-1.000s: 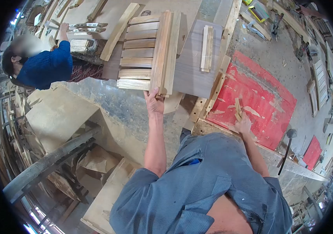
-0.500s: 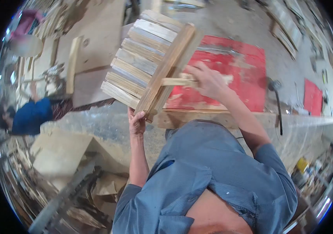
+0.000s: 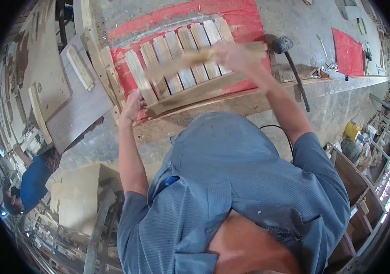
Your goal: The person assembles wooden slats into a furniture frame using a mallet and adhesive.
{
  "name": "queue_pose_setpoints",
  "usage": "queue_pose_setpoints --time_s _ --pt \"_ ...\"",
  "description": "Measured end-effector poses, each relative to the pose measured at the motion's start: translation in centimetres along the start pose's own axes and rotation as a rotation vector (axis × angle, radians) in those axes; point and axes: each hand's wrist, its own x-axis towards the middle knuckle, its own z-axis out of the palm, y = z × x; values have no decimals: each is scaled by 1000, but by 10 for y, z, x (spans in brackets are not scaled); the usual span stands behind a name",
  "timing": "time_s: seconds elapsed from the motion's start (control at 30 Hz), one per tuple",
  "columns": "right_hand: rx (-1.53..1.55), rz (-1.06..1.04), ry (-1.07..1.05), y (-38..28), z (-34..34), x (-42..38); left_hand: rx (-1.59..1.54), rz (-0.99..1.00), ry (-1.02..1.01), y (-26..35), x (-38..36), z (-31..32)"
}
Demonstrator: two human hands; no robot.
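Note:
A slatted wooden panel [image 3: 175,62] lies on a red sheet [image 3: 245,18], its pale slats joined to a long brown rail along the near side. My left hand [image 3: 132,106] is closed at the panel's near left corner, fingers at the end of the rail. Over the slats, my right hand [image 3: 235,57] grips a wooden strip [image 3: 176,64]; both hand and strip are smeared by motion. The strip crosses the slats in this view and hides part of them.
A black-headed mallet [image 3: 282,44] rests on the bench to the right, its handle past the front edge. Another red sheet [image 3: 348,52] lies further right. Boards [image 3: 78,68] are at the left, where a person in blue [image 3: 35,180] is nearby. Shelving [image 3: 355,196] stands lower right.
The panel has gone from being held up and tilted to lying on the red sheet. My left hand has moved left with its corner; my right hand and the wooden piece have moved over the slats.

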Motion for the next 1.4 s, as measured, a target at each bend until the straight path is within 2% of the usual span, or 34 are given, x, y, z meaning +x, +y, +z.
queue_pose_setpoints --time_s 0.07,0.1,0.17,0.2,0.23,0.27,0.3,0.37,0.43,0.5,0.57,0.67,0.73,0.8,0.83,0.87,0.9,0.93,0.97,1.0,1.03,1.07,1.13,1.17,1.2,1.23,1.27,1.33,1.4 --pt "-144 -237 339 72 -6 2 632 23 266 13 4 7" --pt "-271 -290 496 91 -14 7 628 7 265 27 -1 21" --pt "54 329 380 105 -31 27 1548 41 474 48 -10 52" --pt "60 333 363 112 -37 40 1588 225 723 33 -3 47" --pt "25 443 337 120 -38 51 1589 200 707 32 -2 58" --pt "-14 549 308 129 -33 60 1508 377 651 33 -1 81" --pt "-12 547 289 142 -23 71 1413 555 601 29 3 102" --pt "-14 584 446 159 -12 88 1300 738 277 -2 19 128" --pt "77 636 444 151 -29 99 1496 671 153 -26 26 148" --pt "173 691 450 141 -33 102 1494 711 180 -42 24 151" --pt "111 561 740 137 -31 94 1494 760 208 -50 18 150" --pt "225 593 685 135 -43 63 1497 672 198 -66 6 146" --pt "939 725 578 74 -65 33 1480 721 252 -68 7 144" --pt "1307 654 591 37 -39 14 1396 735 289 -59 0 149" --pt "1267 637 533 22 -11 9 1401 743 294 -48 -4 156" --pt "1224 624 476 3 9 6 1041 648 268 -39 -5 164" --pt "1249 601 306 -36 4 1 683 547 234 -33 -4 165" --pt "1239 573 208 -57 17 5 578 521 229 -30 5 159" --pt "1307 468 264 -82 26 12 580 528 228 -26 13 150" --pt "1373 360 319 -104 34 20 512 554 340 -23 20 137" --pt "1307 365 325 -114 56 33 445 581 448 -18 26 122" --pt "1242 373 337 -124 72 48 455 591 440 -12 30 100" --pt "900 385 305 -163 65 68 541 603 616 0 31 51" --pt "785 388 313 -180 72 83 547 605 605 9 28 39" --pt "667 391 319 -194 82 98 683 617 640 19 26 29" --pt "666 338 296 -207 87 109 821 628 667 29 24 20" --pt "659 297 277 -215 91 117 824 631 637 35 25 11" --pt "549 381 250 -225 99 124 969 700 596 47 34 3" --pt "444 471 211 -230 100 126 963 701 556 65 46 2"
